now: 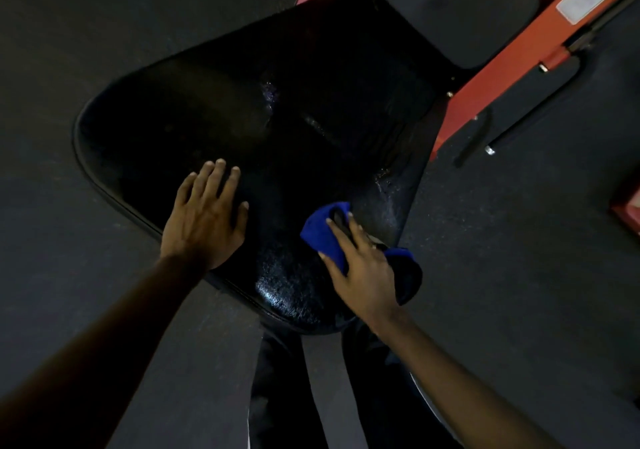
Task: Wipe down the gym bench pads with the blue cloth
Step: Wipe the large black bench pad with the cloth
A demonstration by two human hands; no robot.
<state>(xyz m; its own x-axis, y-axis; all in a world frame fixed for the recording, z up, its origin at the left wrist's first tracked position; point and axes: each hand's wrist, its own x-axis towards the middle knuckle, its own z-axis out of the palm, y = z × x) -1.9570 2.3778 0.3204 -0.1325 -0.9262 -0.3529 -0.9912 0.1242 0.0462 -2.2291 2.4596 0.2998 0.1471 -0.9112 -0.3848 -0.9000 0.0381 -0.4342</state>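
Observation:
A wide black bench pad point(214, 109) fills the middle of the view, glossy and wet in streaks near its right edge and its near tip. My left hand point(206, 220) lies flat on the pad's near left part, fingers straight and spread. My right hand point(360, 265) presses a bunched blue cloth point(322, 232) onto the pad's near right edge, fingers stretched over the cloth. Part of the cloth sticks out dark to the right of that hand. A second, grey pad point(450, 8) stands at the top right.
A red steel frame point(512, 67) runs along the right side of the pads, with a black lever and pin beside it. Dark rubber floor point(69, 50) surrounds the bench. My legs in dark trousers point(284, 396) stand just below the pad's tip. Another red part point(628, 206) shows at the far right.

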